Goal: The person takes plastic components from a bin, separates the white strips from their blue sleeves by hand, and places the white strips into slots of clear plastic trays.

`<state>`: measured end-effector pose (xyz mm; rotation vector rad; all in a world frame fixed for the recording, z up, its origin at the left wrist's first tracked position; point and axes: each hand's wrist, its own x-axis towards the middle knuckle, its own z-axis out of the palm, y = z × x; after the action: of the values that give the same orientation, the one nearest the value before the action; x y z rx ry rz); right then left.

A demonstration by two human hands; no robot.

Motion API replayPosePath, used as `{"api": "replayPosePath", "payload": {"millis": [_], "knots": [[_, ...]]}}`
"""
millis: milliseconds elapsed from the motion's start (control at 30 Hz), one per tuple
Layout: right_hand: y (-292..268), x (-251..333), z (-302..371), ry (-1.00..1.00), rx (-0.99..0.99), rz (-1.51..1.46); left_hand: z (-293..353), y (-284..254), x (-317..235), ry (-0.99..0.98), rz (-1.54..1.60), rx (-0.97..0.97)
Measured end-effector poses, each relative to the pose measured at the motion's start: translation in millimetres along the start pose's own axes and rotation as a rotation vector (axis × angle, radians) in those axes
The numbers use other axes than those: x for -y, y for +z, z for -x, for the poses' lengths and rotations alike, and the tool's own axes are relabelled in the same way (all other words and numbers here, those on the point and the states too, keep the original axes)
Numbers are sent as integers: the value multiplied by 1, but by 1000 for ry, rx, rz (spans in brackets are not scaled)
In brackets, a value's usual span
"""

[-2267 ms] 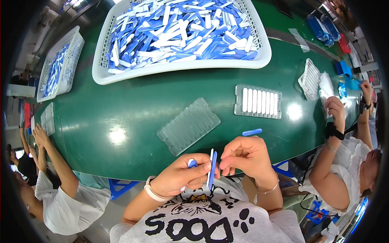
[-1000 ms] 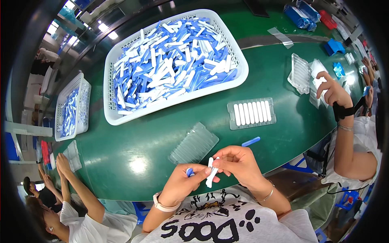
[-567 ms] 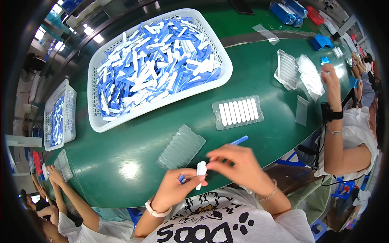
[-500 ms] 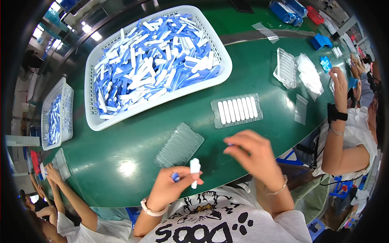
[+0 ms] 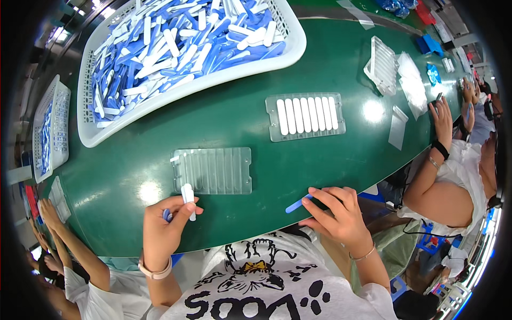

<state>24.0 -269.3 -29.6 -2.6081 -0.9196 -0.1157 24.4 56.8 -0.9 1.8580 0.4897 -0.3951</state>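
Between the thumb and fingers of my left hand point(image 5: 166, 223) are a few slim white round-ended sticks point(image 5: 188, 198), held upright. A blue stick end point(image 5: 167, 215) pokes out of the same closed grip. Just beyond that hand lies a clear ribbed plastic tray point(image 5: 224, 172), its grooves showing; the sticks' tops overlap its near edge. My right hand point(image 5: 338, 216) is closed on a slim blue stick point(image 5: 297, 204), low over the near part of the table. Farther off, a second clear tray point(image 5: 273, 118) holds a row of several white sticks point(image 5: 308, 116).
A large white basket point(image 5: 213, 81) heaped with blue and white sticks stands at the far left, a smaller one point(image 5: 60, 130) beyond it. Clear trays point(image 5: 382, 65) and plastic bags point(image 5: 412, 85) lie at right. Co-workers' arms point(image 5: 441, 125) reach in at both sides of the green table point(image 5: 266, 170).
The clear tray near my left hand now lies straight rather than slanted. My left hand has moved left with its sticks. A blue stick now shows plainly in my right hand, which is lower.
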Motion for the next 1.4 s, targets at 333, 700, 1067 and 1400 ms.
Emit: {"api": "replayPosePath", "payload": {"millis": [333,700,1067,1400], "knots": [[-11,-7,-26,-76,-153,-516,-1,-16,-13,37,197,-95],[4,10,-182,-73,339,-404,20,12,0,1,480,49],[-7,23,-167,-191,472,-296,30,10,11,66,428,268],[-7,58,-123,271,433,-965,30,33,14,66,489,165]]}}
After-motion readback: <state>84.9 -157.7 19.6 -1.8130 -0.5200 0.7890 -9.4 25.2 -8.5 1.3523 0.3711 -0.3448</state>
